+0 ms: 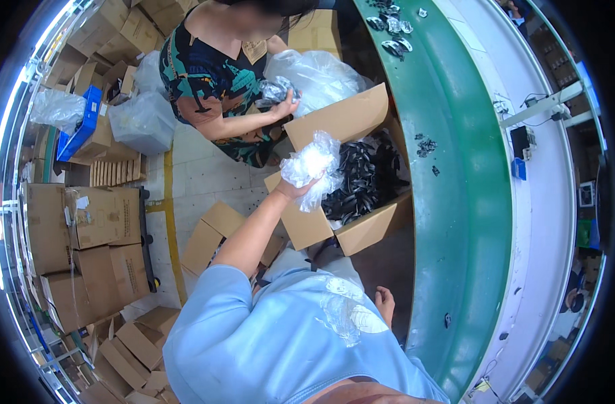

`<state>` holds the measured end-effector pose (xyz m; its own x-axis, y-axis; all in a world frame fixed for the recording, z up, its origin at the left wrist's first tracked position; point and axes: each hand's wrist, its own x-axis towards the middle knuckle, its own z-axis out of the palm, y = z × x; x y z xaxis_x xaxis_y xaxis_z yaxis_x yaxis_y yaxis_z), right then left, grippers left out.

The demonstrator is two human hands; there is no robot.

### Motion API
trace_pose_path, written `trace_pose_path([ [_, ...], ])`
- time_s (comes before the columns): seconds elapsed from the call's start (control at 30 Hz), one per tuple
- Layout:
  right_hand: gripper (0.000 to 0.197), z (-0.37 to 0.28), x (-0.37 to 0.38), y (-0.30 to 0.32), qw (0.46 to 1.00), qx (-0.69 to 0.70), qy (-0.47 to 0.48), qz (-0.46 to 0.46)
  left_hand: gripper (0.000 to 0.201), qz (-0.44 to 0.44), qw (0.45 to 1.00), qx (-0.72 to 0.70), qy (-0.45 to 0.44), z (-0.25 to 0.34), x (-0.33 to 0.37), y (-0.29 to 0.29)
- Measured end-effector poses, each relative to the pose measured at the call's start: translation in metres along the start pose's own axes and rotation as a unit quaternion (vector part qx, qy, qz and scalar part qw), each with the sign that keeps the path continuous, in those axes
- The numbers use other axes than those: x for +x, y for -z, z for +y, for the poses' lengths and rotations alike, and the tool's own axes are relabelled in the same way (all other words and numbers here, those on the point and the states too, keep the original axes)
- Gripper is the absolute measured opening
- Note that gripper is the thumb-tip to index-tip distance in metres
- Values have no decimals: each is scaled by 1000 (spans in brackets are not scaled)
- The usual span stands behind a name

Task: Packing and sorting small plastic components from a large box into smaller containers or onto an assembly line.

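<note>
My left hand [296, 190] is raised and shut on a crumpled clear plastic bag [314, 165]. It hovers over the near-left edge of an open cardboard box [361, 229] that holds several black curved parts [361, 178]. My right hand [385, 303] hangs low by my light blue shirt, holding nothing, with its fingers loosely apart. Across the box, another person in a dark patterned top holds a small bag of dark parts [278, 91] in one hand [287, 106], beside a large clear plastic bag [321, 75].
A curved green conveyor belt [462, 202] runs along the right, with small dark parts [425, 145] and bagged parts [392, 28] lying on it. Stacked cardboard boxes [85, 236], a blue crate [78, 128], flattened cartons [210, 239] and plastic bags [142, 121] fill the left floor.
</note>
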<state>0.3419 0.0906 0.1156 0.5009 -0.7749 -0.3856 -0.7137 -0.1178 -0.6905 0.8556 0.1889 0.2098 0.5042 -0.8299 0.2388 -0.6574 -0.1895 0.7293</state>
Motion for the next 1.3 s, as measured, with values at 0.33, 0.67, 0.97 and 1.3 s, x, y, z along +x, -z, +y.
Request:
trace_pose_path([
  [0.33,20,-25,106,-15,996,91,25,-12,27,16,990,-93,100,15,-6,14],
  [0.67,17,-63,85,-35,998,55,19,27,32,84,902,-418,64,-32,117,78],
  [0.97,18,-42,-4,-66,990,50,-123,51,28,223,734,-605,213,-59,314,65],
  [1.3,18,-65,-166,-109,918,156,-304,201,62,-228,758,-348,502,-321,333,-73],
])
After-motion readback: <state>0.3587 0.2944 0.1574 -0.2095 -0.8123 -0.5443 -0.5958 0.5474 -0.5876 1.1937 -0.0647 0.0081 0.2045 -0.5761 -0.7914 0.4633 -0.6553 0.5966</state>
